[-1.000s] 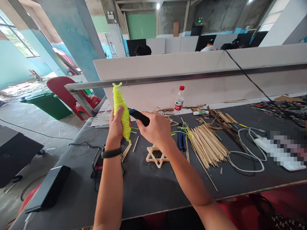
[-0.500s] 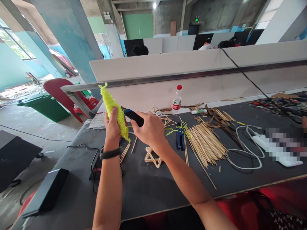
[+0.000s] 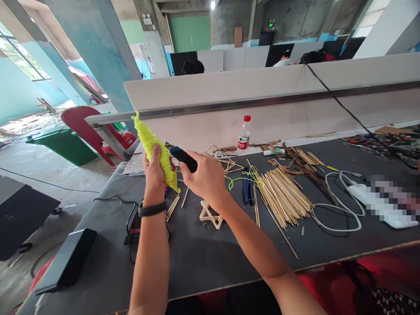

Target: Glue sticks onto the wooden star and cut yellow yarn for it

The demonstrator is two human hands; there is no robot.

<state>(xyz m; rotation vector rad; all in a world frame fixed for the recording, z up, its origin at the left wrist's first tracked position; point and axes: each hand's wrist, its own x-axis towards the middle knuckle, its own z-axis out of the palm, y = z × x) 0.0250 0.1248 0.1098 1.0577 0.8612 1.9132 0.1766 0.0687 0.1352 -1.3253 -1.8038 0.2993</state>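
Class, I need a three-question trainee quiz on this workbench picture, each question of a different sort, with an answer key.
1. True or false: the left hand grips a skein of neon yellow yarn.
2. The right hand holds: A a clear plastic water bottle with a red cap; B a dark blue-handled tool; C a white coiled cable.
3. What lies on the dark tabletop right of the small star-shaped stick frame?

Key: 1 true. 2 B. 3 A pile of thin bamboo sticks.
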